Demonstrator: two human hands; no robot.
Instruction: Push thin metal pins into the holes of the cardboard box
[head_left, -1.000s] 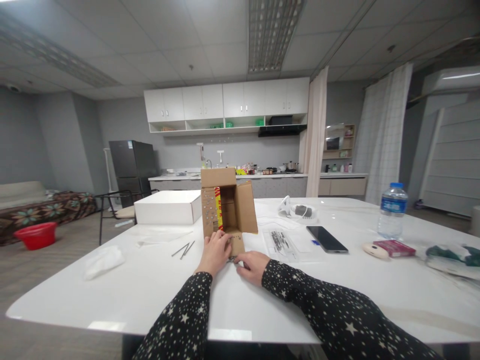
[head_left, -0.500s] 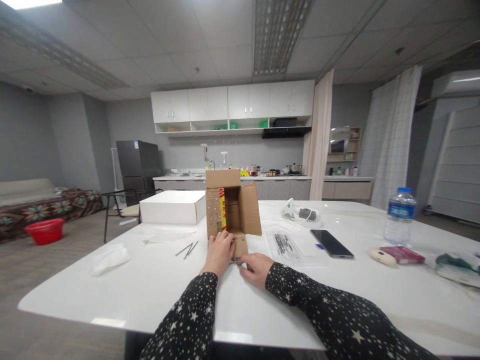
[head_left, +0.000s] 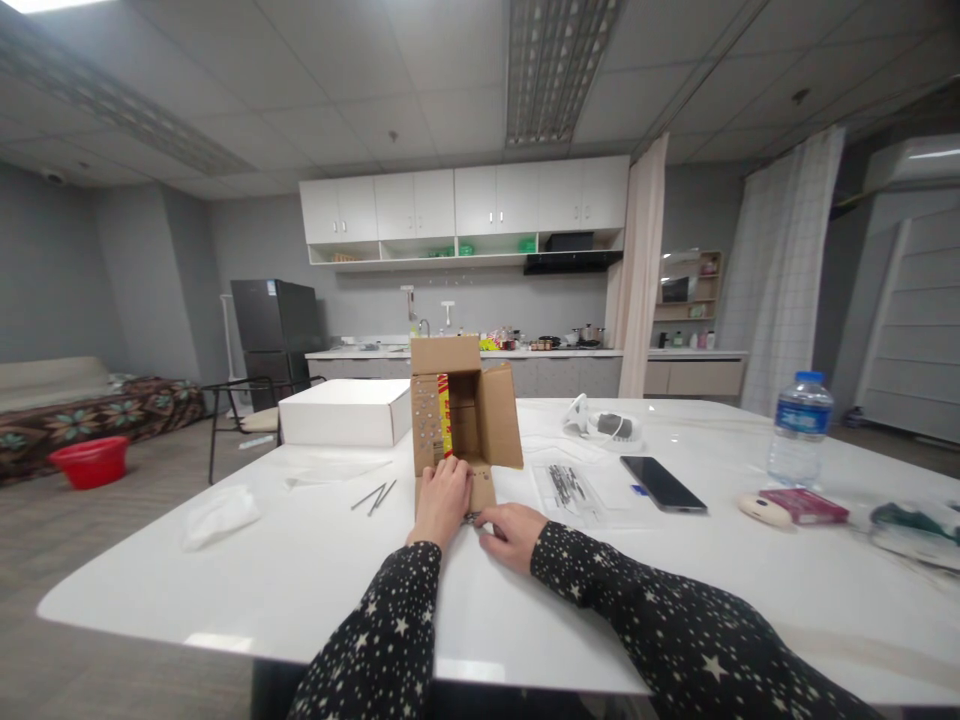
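Observation:
An open cardboard box (head_left: pixel 466 415) stands before me on the white table, its flaps spread and a red and yellow strip of tape on the left flap. My left hand (head_left: pixel 444 498) is closed on the box's lower front flap, its fingers lying over the cardboard. Beside it, my right hand (head_left: pixel 513 535) is low at the flap's near edge, thumb and fingers drawn together. Small dark metallic bits (head_left: pixel 472 518) show between the two hands; what the right fingertips pinch is too small to make out.
Left of the box lie thin metal rods (head_left: pixel 381 498), crumpled white plastic (head_left: pixel 220 516) and a white box (head_left: pixel 345 412). To the right are a clear bag of dark pieces (head_left: pixel 574 490), a phone (head_left: pixel 663 484), a white corded device (head_left: pixel 604 425) and a water bottle (head_left: pixel 801 430).
My left hand has shifted very slightly on the front flap, its forearm a little to the right. The right hand and the box stay nearly where they were.

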